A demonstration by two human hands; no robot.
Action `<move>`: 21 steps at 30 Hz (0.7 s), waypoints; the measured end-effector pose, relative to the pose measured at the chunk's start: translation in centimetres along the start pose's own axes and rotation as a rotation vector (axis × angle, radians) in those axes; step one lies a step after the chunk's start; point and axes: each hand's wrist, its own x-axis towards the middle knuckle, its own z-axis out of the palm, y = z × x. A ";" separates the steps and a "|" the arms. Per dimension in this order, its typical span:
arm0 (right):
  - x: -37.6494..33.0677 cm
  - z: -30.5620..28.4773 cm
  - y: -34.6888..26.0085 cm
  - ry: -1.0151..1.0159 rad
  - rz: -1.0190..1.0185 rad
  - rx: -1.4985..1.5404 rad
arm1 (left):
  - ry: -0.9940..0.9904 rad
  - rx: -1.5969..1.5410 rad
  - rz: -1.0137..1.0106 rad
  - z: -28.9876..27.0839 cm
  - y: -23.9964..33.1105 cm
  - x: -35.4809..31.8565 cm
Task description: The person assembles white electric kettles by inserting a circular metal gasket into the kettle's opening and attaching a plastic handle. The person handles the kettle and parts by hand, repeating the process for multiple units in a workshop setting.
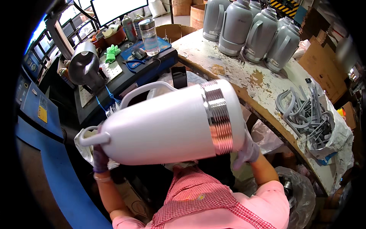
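Observation:
A large pale white thermos jug [160, 128] lies sideways in the air in front of me, its ribbed chrome band [218, 116] toward the right. Its long curved handle [141, 87] faces away from me, and a small loop [90, 139] sticks out at its left end. My left hand [100, 159], in a greyish purple glove, holds the left end, with most fingers hidden behind the jug. At the base on the right, my gloved right hand [247, 152] grips the jug, its fingers partly covered.
Several grey thermos jugs [261, 34] stand on the worn white table [198, 45], with a bag of grey handles [307, 114] nearer. On the left, a dark bench holds a metal cylinder fixture [84, 63], green gloves [112, 53], blue pliers [133, 65] and a glass bottle [149, 38].

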 end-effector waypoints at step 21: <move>2.0 8.9 -2.2 -0.250 -0.182 0.300 | -0.021 -0.371 0.212 2.8 13.8 6.4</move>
